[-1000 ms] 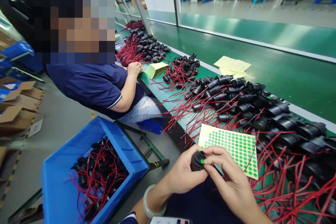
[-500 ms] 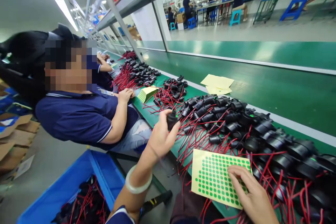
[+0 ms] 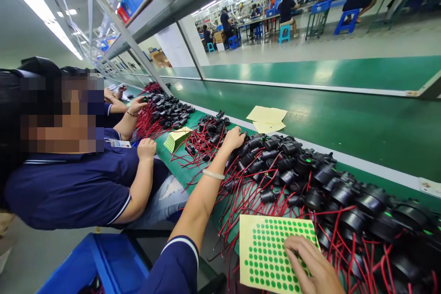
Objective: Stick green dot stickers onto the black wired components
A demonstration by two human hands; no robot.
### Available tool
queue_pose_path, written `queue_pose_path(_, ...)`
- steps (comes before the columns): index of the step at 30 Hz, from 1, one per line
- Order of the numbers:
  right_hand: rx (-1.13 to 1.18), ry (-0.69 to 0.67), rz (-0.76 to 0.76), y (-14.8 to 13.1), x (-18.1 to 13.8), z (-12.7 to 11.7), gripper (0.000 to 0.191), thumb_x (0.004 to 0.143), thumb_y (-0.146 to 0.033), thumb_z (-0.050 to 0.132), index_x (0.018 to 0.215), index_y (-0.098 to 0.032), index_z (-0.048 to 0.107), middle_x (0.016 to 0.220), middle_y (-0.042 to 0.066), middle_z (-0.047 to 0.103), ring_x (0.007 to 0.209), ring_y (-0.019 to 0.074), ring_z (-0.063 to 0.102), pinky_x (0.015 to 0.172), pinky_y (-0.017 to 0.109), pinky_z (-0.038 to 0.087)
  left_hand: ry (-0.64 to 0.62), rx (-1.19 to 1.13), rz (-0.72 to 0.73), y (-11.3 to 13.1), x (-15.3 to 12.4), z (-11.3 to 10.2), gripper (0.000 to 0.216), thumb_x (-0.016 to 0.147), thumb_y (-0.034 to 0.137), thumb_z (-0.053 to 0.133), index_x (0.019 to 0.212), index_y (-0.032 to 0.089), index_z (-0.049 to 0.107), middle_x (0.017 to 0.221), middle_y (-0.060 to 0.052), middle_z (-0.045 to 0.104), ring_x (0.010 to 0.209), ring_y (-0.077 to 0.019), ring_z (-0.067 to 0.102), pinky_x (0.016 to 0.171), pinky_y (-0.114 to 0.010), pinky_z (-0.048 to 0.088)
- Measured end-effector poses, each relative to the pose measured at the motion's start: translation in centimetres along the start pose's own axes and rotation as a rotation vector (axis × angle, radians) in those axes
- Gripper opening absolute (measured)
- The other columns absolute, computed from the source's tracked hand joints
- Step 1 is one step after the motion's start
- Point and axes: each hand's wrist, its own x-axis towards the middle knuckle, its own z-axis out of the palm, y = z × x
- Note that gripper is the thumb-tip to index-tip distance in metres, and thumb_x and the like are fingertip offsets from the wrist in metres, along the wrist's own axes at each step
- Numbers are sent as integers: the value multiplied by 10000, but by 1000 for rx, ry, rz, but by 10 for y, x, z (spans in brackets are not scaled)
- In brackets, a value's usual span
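Note:
My left hand [image 3: 234, 139] reaches out to the far left end of a row of black cylindrical parts with red wires [image 3: 290, 146]. Its fingers are bent round one black part, mostly hidden beneath them. Lower down, my right hand [image 3: 312, 264] rests over a pale yellow sheet of green dot stickers [image 3: 246, 248]. Thumb and forefinger come together on the dots; anything between the tips is too small to make out. Small green dots show on some of the black parts.
Co-workers sit along the bench to the left, the nearest in a navy shirt [image 3: 79, 193]. Another pile of black parts [image 3: 172, 109] lies near them, beside a folded sticker sheet [image 3: 177, 138]. Yellow sheets [image 3: 267, 115] lie on the green belt [image 3: 344, 124]. A blue bin [image 3: 79, 266] stands below left.
My left hand has moved away from me, carrying a black part down to the pile. My right hand stays at the sticker sheet. The nearest co-worker's arm now reaches to the far pile.

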Motion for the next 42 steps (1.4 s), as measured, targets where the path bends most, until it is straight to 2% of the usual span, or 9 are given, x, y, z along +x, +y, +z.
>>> queue_pose_path(3, 28, -22, 40, -4, 1, -2, 126, 952, -257, 452, 915, -220, 567, 825, 30, 666, 763, 147, 665, 659, 220, 557, 0, -15, 30, -7, -10, -2, 127, 831, 118, 560, 893, 108, 671, 941, -131, 729, 894, -229, 678, 843, -324, 505)
queue_pose_path(6, 37, -56, 77, -5, 0, -5, 109, 947, -228, 461, 925, -212, 567, 857, 41, 661, 806, 162, 655, 700, 262, 554, 55, -49, 41, -8, -45, -14, 195, 878, 161, 517, 1013, 110, 649, 1067, -131, 700, 1005, -219, 646, 925, -336, 475)
queue_pose_path(9, 34, -88, 106, -5, -3, -7, 102, 949, -215, 463, 939, -202, 563, 891, 51, 659, 848, 173, 645, 748, 298, 541, 120, -124, 99, -4, -108, -28, 259, 913, 230, 498, 1130, 129, 597, 1162, -112, 660, 1093, -190, 603, 987, -327, 445)
queue_pose_path(12, 17, -118, 96, -7, -4, -8, 105, 947, -203, 469, 970, -191, 571, 926, 59, 654, 887, 181, 633, 782, 318, 525, 97, -269, 333, -3, -188, -28, 241, 875, 240, 574, 1093, 147, 616, 1123, -103, 674, 1079, -200, 608, 976, -359, 465)
queue_pose_path(15, -14, -160, 59, -11, 2, -2, 132, 948, -187, 469, 1018, -186, 580, 961, 62, 644, 916, 186, 611, 802, 331, 509, -17, -288, 400, -10, -256, -9, 295, 870, 243, 590, 1151, 154, 594, 1158, -117, 664, 1128, -223, 587, 989, -411, 463)
queue_pose_path(18, -59, -219, 23, -16, 14, 12, 154, 952, -177, 458, 1032, -183, 590, 981, 63, 630, 914, 188, 589, 803, 328, 497, -71, -246, 376, -21, -294, 17, 432, 870, 288, 599, 1273, 155, 522, 1248, -140, 626, 1233, -268, 523, 1016, -477, 434)
queue_pose_path(21, -122, -297, 2, -19, 27, 32, 155, 942, -161, 463, 978, -179, 612, 937, 57, 618, 867, 190, 573, 777, 318, 493, -112, -179, 335, -27, -309, 33, 538, 876, 322, 588, 1369, 165, 439, 1315, -147, 586, 1316, -294, 446, 1052, -529, 386)
queue_pose_path(26, -255, -381, 1, -19, 34, 55, 179, 927, -139, 459, 877, -166, 629, 866, 68, 592, 821, 212, 549, 750, 335, 482, -138, -137, 290, -24, -313, 38, 593, 886, 340, 569, 1416, 154, 381, 1352, -155, 557, 1346, -303, 411, 1080, -550, 348)
queue_pose_path(42, -487, -538, -134, -13, 42, 58, 162, 903, -101, 478, 780, -166, 561, 793, 53, 549, 743, 197, 505, 717, 321, 421, -108, -174, 277, -23, -314, 43, 582, 886, 352, 574, 1409, 168, 397, 1370, -114, 552, 1361, -291, 390, 1106, -509, 340)
